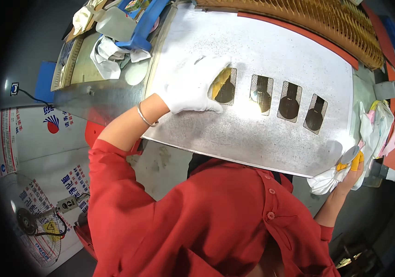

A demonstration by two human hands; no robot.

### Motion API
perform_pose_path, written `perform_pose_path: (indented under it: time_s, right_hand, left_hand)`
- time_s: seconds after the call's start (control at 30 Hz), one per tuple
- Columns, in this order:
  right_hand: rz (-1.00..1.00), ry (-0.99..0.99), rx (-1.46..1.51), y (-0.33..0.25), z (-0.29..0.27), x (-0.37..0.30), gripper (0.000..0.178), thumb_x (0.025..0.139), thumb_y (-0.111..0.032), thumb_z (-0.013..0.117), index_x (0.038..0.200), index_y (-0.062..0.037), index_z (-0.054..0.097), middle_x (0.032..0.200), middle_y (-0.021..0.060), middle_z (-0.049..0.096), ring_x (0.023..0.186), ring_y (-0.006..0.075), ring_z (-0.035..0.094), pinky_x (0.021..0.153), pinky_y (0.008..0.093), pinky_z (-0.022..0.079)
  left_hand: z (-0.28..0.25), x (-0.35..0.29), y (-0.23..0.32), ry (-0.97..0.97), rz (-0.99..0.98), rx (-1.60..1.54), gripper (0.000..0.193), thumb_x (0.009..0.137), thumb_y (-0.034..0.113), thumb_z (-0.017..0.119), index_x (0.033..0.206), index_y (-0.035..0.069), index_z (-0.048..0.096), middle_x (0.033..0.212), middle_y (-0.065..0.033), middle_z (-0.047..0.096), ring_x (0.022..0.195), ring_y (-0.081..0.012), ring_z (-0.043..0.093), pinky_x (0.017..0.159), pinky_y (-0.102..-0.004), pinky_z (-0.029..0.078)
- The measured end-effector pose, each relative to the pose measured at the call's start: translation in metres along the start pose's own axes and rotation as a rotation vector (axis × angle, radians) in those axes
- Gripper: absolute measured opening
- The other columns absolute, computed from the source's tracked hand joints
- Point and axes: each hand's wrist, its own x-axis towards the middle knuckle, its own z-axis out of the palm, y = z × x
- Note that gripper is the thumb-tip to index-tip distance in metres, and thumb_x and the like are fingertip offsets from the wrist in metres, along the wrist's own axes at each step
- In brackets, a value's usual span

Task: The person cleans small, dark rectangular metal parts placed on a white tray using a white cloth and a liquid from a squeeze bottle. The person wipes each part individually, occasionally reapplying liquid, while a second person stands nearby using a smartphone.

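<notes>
My left hand, in a white glove, lies flat on a large speckled metal plate, its fingers over the leftmost of several mesh cut-outs, where a dark round piece shows. My right hand, with yellow fingertip covers, pinches a small round shiny disc together with a white cloth at the plate's near right corner. A thin bangle circles my left wrist.
Other cut-outs each hold a dark round piece. A ribbed brown rack runs along the far edge. White rags and a blue holder sit at the far left; more cloths lie at the right. A fan stands lower left.
</notes>
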Motion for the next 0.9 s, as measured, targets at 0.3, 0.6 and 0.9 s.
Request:
perform_pose_path:
  time_s: [0.3, 0.6, 0.9]
  right_hand:
    - [-0.01, -0.024, 0.006, -0.002, 0.004, 0.0, 0.016, 0.088, -0.014, 0.048, 0.097, -0.0013, 0.051, 0.066, 0.0035, 0.054, 0.046, 0.0096, 0.047, 0.041, 0.022, 0.036]
    - [-0.013, -0.018, 0.0, 0.003, -0.006, 0.002, 0.017, 0.089, -0.016, 0.048, 0.097, -0.0027, 0.053, 0.075, 0.0032, 0.057, 0.052, 0.0095, 0.05, 0.044, 0.0214, 0.039]
    - [-0.008, -0.044, -0.002, 0.002, -0.007, 0.002, 0.019, 0.089, -0.015, 0.048, 0.101, -0.0014, 0.051, 0.077, 0.0043, 0.056, 0.055, 0.0106, 0.051, 0.047, 0.0218, 0.041]
  left_hand:
    - [0.002, -0.014, -0.016, 0.029, 0.073, -0.055, 0.082, 0.064, 0.037, 0.071, 0.13, 0.01, 0.031, 0.12, -0.0155, 0.045, 0.113, -0.0323, 0.041, 0.1, -0.0437, 0.026]
    - [-0.009, 0.007, -0.021, -0.134, 0.075, -0.488, 0.07, 0.085, 0.051, 0.035, 0.133, 0.002, 0.024, 0.137, -0.0195, 0.025, 0.126, -0.0345, 0.026, 0.106, -0.0373, 0.017]
    - [-0.034, 0.009, -0.001, -0.405, -0.118, -0.857, 0.072, 0.087, 0.05, 0.04, 0.136, 0.003, 0.019, 0.138, -0.0162, 0.028, 0.127, -0.0252, 0.027, 0.104, -0.0296, 0.023]
